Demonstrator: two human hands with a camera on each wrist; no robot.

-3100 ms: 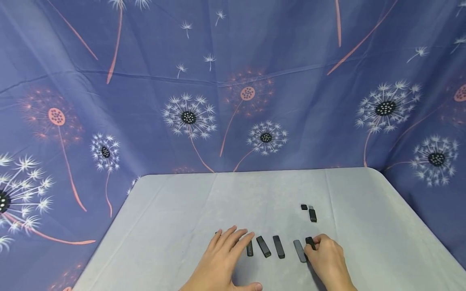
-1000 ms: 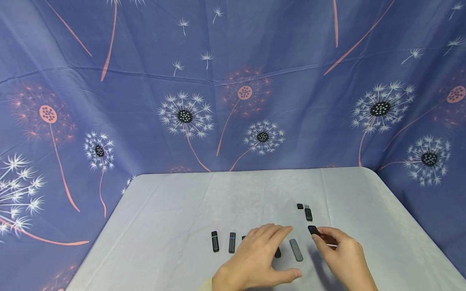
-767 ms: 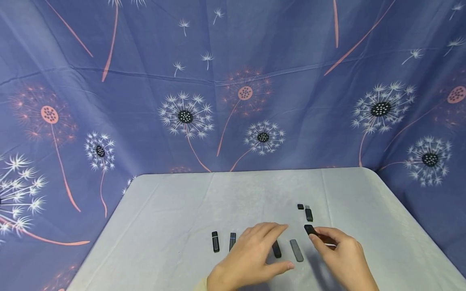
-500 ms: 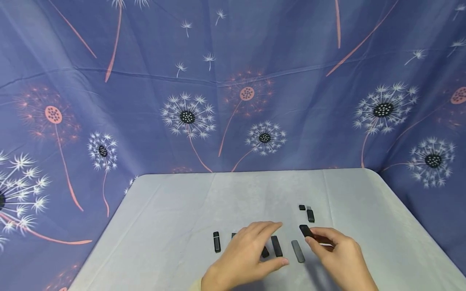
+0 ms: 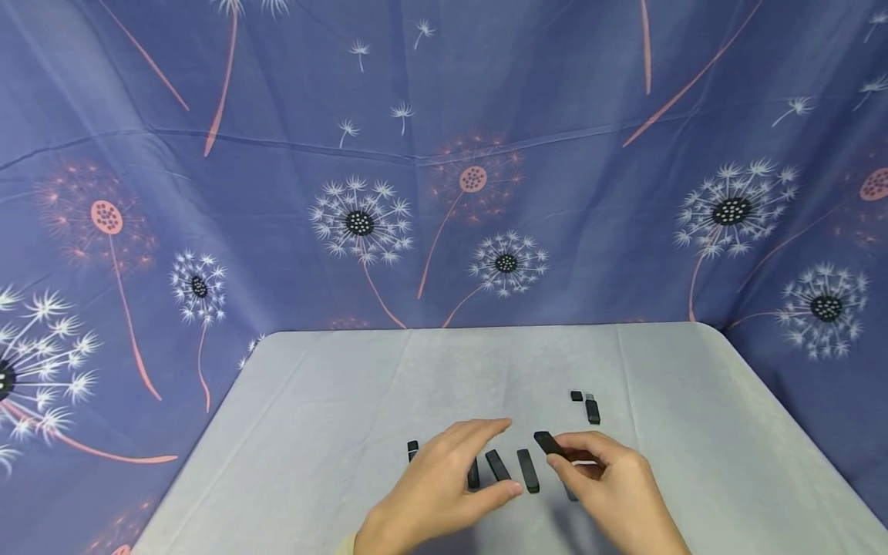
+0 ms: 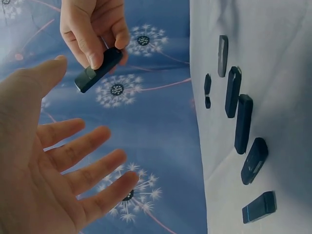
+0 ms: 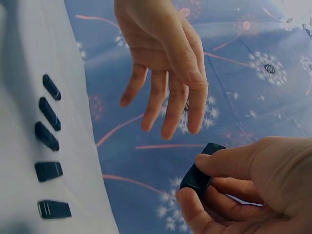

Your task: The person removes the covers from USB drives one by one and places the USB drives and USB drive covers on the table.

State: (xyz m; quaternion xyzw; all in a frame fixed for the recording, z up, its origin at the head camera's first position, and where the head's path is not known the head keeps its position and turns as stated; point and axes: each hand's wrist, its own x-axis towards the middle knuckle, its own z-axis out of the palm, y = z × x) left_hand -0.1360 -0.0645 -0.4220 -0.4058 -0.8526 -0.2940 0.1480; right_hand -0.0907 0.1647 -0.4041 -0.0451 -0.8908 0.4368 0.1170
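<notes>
1. Right hand (image 5: 610,478) has shifted left since the last earlier frame, bringing the lifted black stick (image 5: 546,441) along. Left hand (image 5: 437,482) slid left a bit too, and most of the gray stick (image 5: 571,493) is now covered.
2. Right grip looks solid: thumb and fingers pinch the stick up off the table, with 1 end poking out free. I'd keep that end clear. Can't tell if there's a cap on it.
3. Left hand holds nothing, fingers spread, thumb well apart from them. The 2 hands are near each other but not touching.
4. My read is the stick's being brought over to the left hand. If so, line the free end up with the gap, get a proper left pinch, and only then loosen the right. Something that slim could easily spin or slip.
5. Keep your wrists high, because there's a row right below: 3 more black sticks (image 5: 528,470), a silver-banded stick (image 5: 412,447) partly behind the left hand, and a blue-lined stick (image 6: 259,207) that only the left wrist view shows properly.
6. Farther back sit an uncapped stick (image 5: 593,410) and a small black cap (image 5: 576,396), just beside each other on the white table (image 5: 333,385). They're out of the way, so I'd leave them be.
</notes>
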